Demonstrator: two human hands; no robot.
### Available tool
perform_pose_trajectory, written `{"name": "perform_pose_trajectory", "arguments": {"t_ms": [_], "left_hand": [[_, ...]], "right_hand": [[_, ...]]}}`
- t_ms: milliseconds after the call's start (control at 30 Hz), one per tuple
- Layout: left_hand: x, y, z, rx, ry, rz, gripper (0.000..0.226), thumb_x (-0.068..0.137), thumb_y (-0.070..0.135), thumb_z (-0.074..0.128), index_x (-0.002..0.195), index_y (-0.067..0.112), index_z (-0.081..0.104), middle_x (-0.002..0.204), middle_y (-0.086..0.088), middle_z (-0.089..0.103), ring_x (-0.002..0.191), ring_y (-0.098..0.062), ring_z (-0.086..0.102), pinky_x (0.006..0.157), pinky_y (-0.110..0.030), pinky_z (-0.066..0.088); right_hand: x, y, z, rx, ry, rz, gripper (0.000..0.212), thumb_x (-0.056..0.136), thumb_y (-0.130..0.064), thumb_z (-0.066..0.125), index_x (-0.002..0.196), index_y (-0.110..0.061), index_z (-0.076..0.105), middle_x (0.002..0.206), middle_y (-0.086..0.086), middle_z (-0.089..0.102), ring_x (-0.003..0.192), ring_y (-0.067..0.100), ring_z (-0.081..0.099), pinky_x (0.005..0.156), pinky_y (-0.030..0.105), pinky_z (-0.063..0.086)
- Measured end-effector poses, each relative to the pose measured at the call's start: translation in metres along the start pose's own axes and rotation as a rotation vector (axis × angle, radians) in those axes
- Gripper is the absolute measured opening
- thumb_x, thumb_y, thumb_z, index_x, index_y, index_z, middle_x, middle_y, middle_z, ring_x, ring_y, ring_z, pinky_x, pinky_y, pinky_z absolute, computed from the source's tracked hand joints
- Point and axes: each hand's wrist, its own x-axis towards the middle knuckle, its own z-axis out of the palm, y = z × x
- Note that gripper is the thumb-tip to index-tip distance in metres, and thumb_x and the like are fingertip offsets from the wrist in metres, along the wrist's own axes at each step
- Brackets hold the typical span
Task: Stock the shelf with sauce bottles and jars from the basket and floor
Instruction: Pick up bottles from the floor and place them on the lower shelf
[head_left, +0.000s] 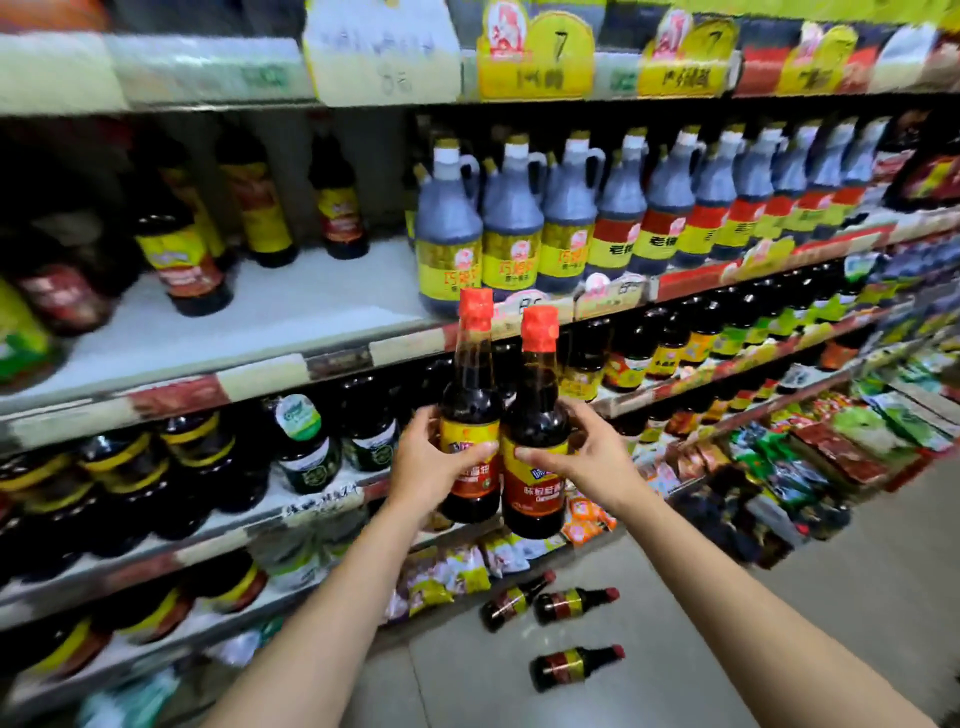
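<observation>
I hold two dark sauce bottles with red caps upright, side by side, in front of the shelves. My left hand (428, 460) grips the left bottle (470, 405) around its yellow and red label. My right hand (587, 447) grips the right bottle (535, 431) the same way. Both bottles are a little below the white shelf board (291, 306), which has a bare stretch between standing bottles. Three more bottles of the same kind lie on the floor: a first bottle (511, 603), a second bottle (574, 605) and a third bottle (571, 667).
Large handled jugs (511, 223) fill the right part of the white shelf; a few dark bottles (182, 260) stand at its left and back. Lower shelves are packed with dark bottles (306, 447) and snack packets (452, 571). The grey tiled floor (753, 597) runs to the right.
</observation>
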Motion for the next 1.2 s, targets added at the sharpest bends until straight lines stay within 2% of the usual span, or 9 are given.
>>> {"name": "perform_pose_trajectory", "arguments": {"t_ms": [100,200,300,433,567,733,900,1033,1200], "left_hand": [[0.007,-0.008,-0.038,0.02,0.061,-0.003,0.055,0.063,0.022,0.083,0.106,0.023,0.048,0.103,0.006,0.057,0.095,-0.013,0.057,0.083,-0.031,0.047],[0.016,-0.017,-0.075,0.031,0.107,-0.011,0.055,0.061,0.024,0.085,0.102,0.026,0.049,0.101,0.006,0.06,0.095,-0.015,0.059,0.085,-0.035,0.049],[0.026,-0.02,-0.109,0.018,0.145,-0.015,0.055,0.061,0.022,0.085,0.103,0.024,0.05,0.103,0.003,0.061,0.094,-0.015,0.06,0.083,-0.032,0.048],[0.04,-0.02,-0.15,-0.015,0.178,-0.027,0.059,0.06,0.023,0.085,0.108,0.024,0.051,0.107,0.003,0.061,0.095,-0.015,0.06,0.084,-0.033,0.049],[0.054,-0.015,-0.179,-0.009,0.226,-0.03,0.068,0.057,0.026,0.086,0.116,0.021,0.052,0.109,0.002,0.062,0.098,-0.017,0.061,0.089,-0.037,0.05],[0.072,0.0,-0.201,-0.083,0.231,-0.031,0.055,0.06,0.025,0.084,0.105,0.025,0.054,0.104,0.002,0.066,0.094,-0.015,0.064,0.085,-0.036,0.051],[0.09,0.023,-0.207,-0.219,0.249,-0.018,0.049,0.066,0.013,0.08,0.107,0.017,0.054,0.106,-0.004,0.066,0.092,-0.014,0.063,0.079,-0.029,0.051],[0.111,0.042,-0.208,-0.23,0.284,0.013,0.048,0.068,0.014,0.078,0.108,0.018,0.052,0.098,0.004,0.064,0.087,-0.007,0.062,0.072,-0.022,0.049],[0.142,0.058,-0.204,-0.223,0.317,0.031,0.058,0.067,0.017,0.079,0.118,0.015,0.051,0.11,-0.001,0.063,0.094,-0.011,0.062,0.077,-0.026,0.049]], "right_hand": [[0.012,-0.023,0.034,-0.025,-0.053,-0.04,0.08,0.066,-0.03,0.081,0.135,-0.019,0.042,0.124,-0.008,0.047,0.115,0.006,0.045,0.086,0.018,0.038],[0.025,-0.039,0.068,-0.021,-0.087,-0.073,0.084,0.061,-0.04,0.083,0.133,-0.021,0.044,0.122,-0.007,0.053,0.11,0.01,0.053,0.09,0.029,0.048],[0.037,-0.056,0.099,0.01,-0.116,-0.103,0.078,0.063,-0.033,0.083,0.131,-0.02,0.047,0.12,-0.005,0.057,0.112,0.01,0.054,0.083,0.021,0.05],[0.057,-0.079,0.13,0.019,-0.143,-0.15,0.074,0.06,-0.04,0.084,0.125,-0.025,0.052,0.118,-0.006,0.062,0.11,0.01,0.057,0.091,0.033,0.05],[0.075,-0.102,0.148,0.07,-0.155,-0.176,0.067,0.063,-0.029,0.084,0.123,-0.021,0.055,0.112,-0.006,0.065,0.101,0.004,0.06,0.077,0.01,0.048],[0.105,-0.128,0.159,0.132,-0.203,-0.206,0.056,0.064,-0.025,0.083,0.114,-0.024,0.058,0.106,-0.006,0.067,0.096,0.004,0.062,0.081,0.023,0.051],[0.141,-0.146,0.16,0.17,-0.248,-0.226,0.064,0.061,-0.027,0.085,0.118,-0.02,0.058,0.109,-0.001,0.068,0.099,0.013,0.065,0.082,0.028,0.052],[0.173,-0.162,0.156,0.18,-0.262,-0.251,0.071,0.06,-0.031,0.084,0.124,-0.019,0.055,0.112,0.0,0.066,0.101,0.015,0.064,0.087,0.033,0.053],[0.206,-0.178,0.152,0.261,-0.309,-0.228,0.079,0.05,-0.038,0.088,0.119,-0.017,0.057,0.109,0.004,0.068,0.097,0.024,0.067,0.086,0.041,0.054]]}}
